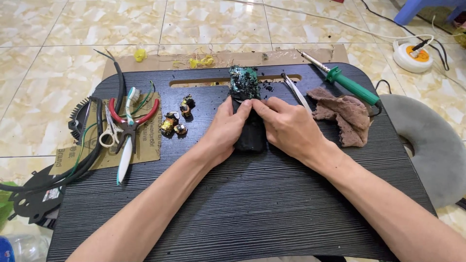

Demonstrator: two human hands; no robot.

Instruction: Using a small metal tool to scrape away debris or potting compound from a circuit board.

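Gripping from both sides, the left hand and right hand clamp a black block lying on the dark wood-grain lap desk, thumbs meeting on its top edge. Both hands are closed around it, fingers wrapped down its flanks, so the lower body of the block is mostly hidden.

Just beyond the thumbs, the far end of the piece shows: a green circuit board crusted with black crumbly residue, sticking out past the grip. It looks like a rigid, fairly dense thing, a potted electronic module by the look of it, and my read is that the casing is the stiff, safe place to hold, low on the long sides where the hands already are. The exposed board end looks brittle and dirty; I'd keep fingers off it, since the black crumbs suggest it sheds and could be slippery.

To the right of the grip lie tweezers, then a crumpled brown rag, and past that a green-handled soldering iron. To the left of the grip sits a small cluster of copper-wound coils, and farther left a sheet of sandpaper carrying red-handled pliers, a toothbrush and small scissors.

Farthest out, beyond the desk edge, yellow wire scraps lie on a cardboard strip, with a round white extension socket on the tiled floor.
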